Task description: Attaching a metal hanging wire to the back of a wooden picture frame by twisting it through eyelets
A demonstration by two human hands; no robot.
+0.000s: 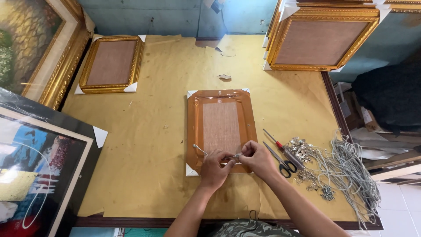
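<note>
- Work table point(144, 145), covered in yellow-brown paper, fills the middle of the view; everything in hand sits at its near edge, in front of the person.
- Wrapped frame point(221, 130) lies face down and flat, its long axis running away from the person. White corner guards show at three corners. Its near edge lies directly under both hands.
- Loose cord bundle point(351, 166) is heaped to the right, well apart from the frame, with a pile of small metal hangers point(302, 151) between bundle and frame.
- Left hand point(214, 169): fingers curled narrow, pinching something small at the frame's near edge; from it a short grey cord point(199, 150) runs up and left across the frame's lower left corner.
- Right hand point(256, 159): also curled narrow, fingertips meeting the left hand's at a small metal ring point(237, 155). Cannot tell which hand truly carries the ring.
- Key relation: ring and cord sit between the two hands, both equally near, on the frame's short near edge; the cord's run is crosswise to the frame's long axis.
- Scissors point(280, 161) and red-handled screwdriver point(283, 147) lie just beside the right hand, angled, handles toward the person's right. Right hand is nearer to them.
</note>
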